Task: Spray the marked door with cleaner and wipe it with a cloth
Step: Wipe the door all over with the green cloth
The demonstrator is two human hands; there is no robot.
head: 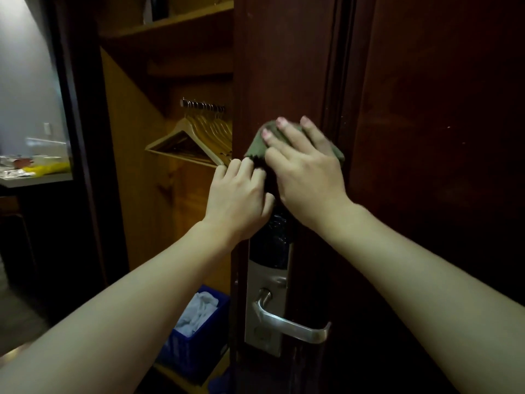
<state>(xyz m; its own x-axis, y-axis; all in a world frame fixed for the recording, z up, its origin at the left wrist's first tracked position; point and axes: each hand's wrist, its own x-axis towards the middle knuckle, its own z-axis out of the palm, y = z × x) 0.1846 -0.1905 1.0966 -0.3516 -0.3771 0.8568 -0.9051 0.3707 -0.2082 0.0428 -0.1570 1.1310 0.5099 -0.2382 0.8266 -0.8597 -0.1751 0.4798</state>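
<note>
The right hand, at the centre of the frame, lies flat with its fingers straight and spread, pressing a grey-green cloth against the dark brown door; three fingertips reach just past the cloth's upper edge, and the cloth shows to the left of the hand and at its right side. Just to the lower left, the left hand has its fingers curled around the door's edge, its knuckles touching the lower corner of the cloth and its thumb side close against the right hand. Both bare forearms run down to the bottom corners of the frame. Below the hands, on the same door, sits a lock plate with a dark keypad panel partly hidden by the wrists, and under it a silver lever handle pointing right. To the right of centre a raised moulding runs vertically down the door. Left of the door edge an open wooden wardrobe holds a row of pale wooden hangers on a rail, and at its foot, lower centre, a blue crate contains white cloths. At the far left a lit counter carries a yellow item and other objects too blurred to tell
</note>
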